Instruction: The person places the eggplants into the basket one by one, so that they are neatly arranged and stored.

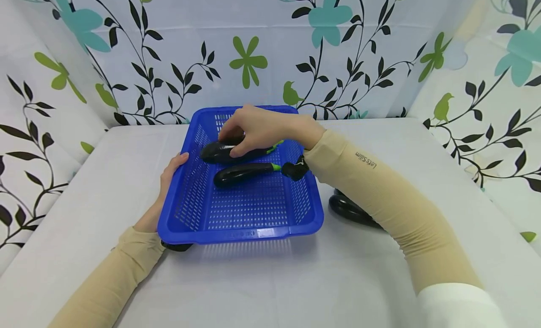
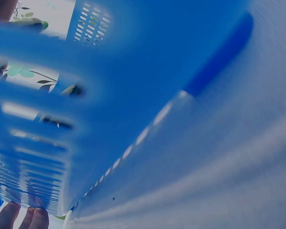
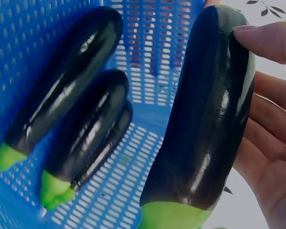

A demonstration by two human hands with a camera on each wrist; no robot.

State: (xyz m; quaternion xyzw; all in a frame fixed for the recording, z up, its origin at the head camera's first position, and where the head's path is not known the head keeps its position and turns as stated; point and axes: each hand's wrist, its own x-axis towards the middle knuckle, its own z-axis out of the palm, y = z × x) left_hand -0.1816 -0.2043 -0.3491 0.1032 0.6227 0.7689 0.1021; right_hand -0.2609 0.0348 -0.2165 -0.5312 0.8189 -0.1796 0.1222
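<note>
A blue slotted basket [image 1: 253, 234] sits mid-table in the head view. My left hand [image 1: 169, 175] grips its left side, fingertips [image 2: 38, 218] showing against the slotted wall in the left wrist view. Over the basket, my right hand [image 1: 264, 128] holds a glossy dark eggplant [image 3: 200, 114] between thumb and fingers, its green cap toward the wrist camera. Beside it, other eggplants lie in the basket, among them one against the wall [image 3: 66, 86] and one on the slotted floor [image 3: 88, 126]. The head view shows one eggplant [image 1: 241, 174] below my hand.
More eggplants [image 1: 351, 209] lie on the white tabletop [image 1: 359, 281] right of the basket, partly hidden by my right sleeve [image 1: 393, 210]. A flower-patterned curtain [image 1: 253, 60] hangs behind and at both sides. Dark wrist cameras are strapped near both hands.
</note>
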